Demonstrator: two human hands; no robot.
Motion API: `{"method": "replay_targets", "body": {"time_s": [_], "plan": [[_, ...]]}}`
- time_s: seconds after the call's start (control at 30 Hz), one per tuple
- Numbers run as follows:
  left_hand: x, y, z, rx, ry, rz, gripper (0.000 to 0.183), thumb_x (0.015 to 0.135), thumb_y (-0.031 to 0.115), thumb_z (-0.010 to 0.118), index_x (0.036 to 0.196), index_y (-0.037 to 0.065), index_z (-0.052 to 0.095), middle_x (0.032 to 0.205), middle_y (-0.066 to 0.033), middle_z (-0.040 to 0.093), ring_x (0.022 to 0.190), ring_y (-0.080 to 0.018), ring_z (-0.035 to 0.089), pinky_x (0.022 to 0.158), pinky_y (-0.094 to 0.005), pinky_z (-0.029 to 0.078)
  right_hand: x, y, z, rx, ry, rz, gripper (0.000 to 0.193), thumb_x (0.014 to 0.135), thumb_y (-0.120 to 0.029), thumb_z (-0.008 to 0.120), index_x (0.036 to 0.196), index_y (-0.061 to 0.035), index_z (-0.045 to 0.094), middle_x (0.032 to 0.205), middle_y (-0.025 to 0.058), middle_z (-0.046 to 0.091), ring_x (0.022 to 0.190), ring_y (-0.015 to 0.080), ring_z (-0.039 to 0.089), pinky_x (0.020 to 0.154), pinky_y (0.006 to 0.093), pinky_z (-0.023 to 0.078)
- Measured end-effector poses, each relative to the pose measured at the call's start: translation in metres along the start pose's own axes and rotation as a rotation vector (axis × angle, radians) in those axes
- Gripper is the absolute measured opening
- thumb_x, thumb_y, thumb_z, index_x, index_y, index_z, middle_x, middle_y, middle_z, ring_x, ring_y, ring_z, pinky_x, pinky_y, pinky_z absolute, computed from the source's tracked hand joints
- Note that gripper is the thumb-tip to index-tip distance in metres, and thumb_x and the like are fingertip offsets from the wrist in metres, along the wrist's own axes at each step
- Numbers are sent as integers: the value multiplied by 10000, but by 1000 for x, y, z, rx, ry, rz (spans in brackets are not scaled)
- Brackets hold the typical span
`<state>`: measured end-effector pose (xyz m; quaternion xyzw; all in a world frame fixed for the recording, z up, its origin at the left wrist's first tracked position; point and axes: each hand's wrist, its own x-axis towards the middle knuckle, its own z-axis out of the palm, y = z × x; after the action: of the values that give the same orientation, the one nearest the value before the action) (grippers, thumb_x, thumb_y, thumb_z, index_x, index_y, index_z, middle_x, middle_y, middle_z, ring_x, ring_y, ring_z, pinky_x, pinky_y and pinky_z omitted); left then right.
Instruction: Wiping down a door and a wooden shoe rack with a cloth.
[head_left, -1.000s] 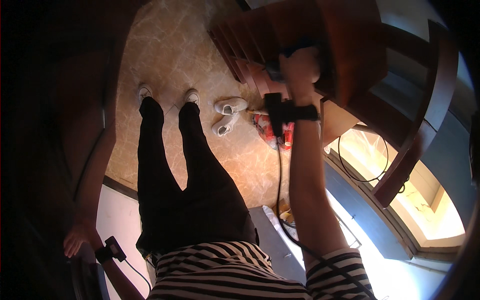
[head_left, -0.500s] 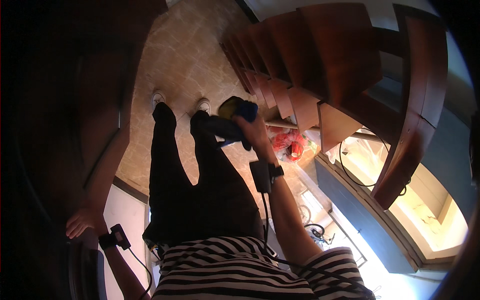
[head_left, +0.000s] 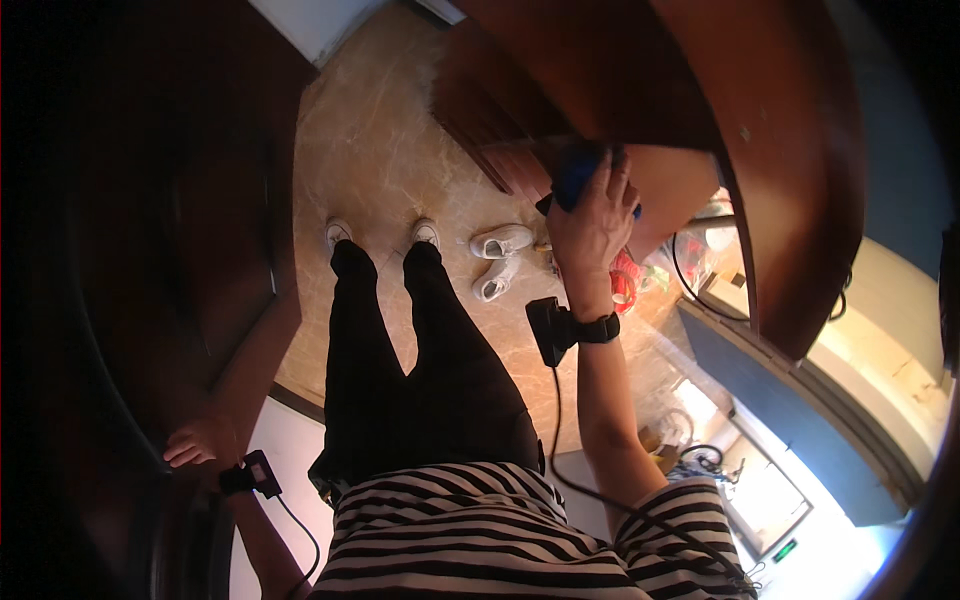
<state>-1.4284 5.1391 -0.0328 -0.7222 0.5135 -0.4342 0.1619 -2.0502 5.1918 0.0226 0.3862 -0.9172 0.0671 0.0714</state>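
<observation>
The right hand (head_left: 592, 222) is at the rack (head_left: 640, 75), back of the hand up, its fingers curled over the blue thing (head_left: 575, 178), which sits against the rack's near panels. The fingers seem to clasp it, though the thumb's hold is hidden. The left hand (head_left: 198, 440) is well apart, left of the rack, by the dark cabinet (head_left: 215, 280); it is too dim to tell whether it grips the edge.

The step in hand looks like handling the blue thing at the rack. Putting it in or drawing it out calls for a firm grip and care around the panel edges. White shoes (head_left: 502, 240) lie on the floor left of the rack, the red bag (head_left: 625, 280) just below it.
</observation>
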Motion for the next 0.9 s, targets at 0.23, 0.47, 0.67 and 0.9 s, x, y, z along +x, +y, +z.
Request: {"method": "replay_targets", "body": {"time_s": [0.23, 0.47, 0.67, 0.9], "plan": [[0, 25, -17, 82, -151, -68, 1211, 643, 574, 619, 1240, -261, -23, 1246, -467, -272, 1218, -594, -179, 1037, -574, 30, -61, 82, -11, -58, -73, 48, 772, 607, -24, 585, 1343, -117, 370, 1372, 163, 346, 985, 344, 473, 734, 415, 430], [5, 66, -26, 61, -451, -184, 1212, 642, 563, 629, 1242, -258, -30, 1248, -462, -279, 1218, -592, -186, 1039, -570, 25, -180, 141, -42, 678, -333, 502, 483, 662, -66, 588, 1139, -55, 514, 930, 128, 623, 723, 271, 590, 636, 341, 471], [11, 77, -21, 61, -565, -344, 1213, 641, 555, 635, 1244, -257, -34, 1250, -458, -284, 1218, -590, -191, 1040, -568, 22, -216, 176, -80, 1672, -135, 1062, 401, 697, -107, 634, 1081, -49, 535, 835, 51, 594, 645, 149, 563, 590, 265, 469], [30, 89, 6, -43, -706, -551, 1189, 644, 509, 648, 1251, -250, -37, 1267, -447, -276, 1221, -587, -191, 1046, -555, 18, -104, 155, -198, 1346, 745, 463, 336, 764, -51, 624, 1085, 4, 543, 1041, 84, 594, 978, 176, 547, 900, 293, 410]]}}
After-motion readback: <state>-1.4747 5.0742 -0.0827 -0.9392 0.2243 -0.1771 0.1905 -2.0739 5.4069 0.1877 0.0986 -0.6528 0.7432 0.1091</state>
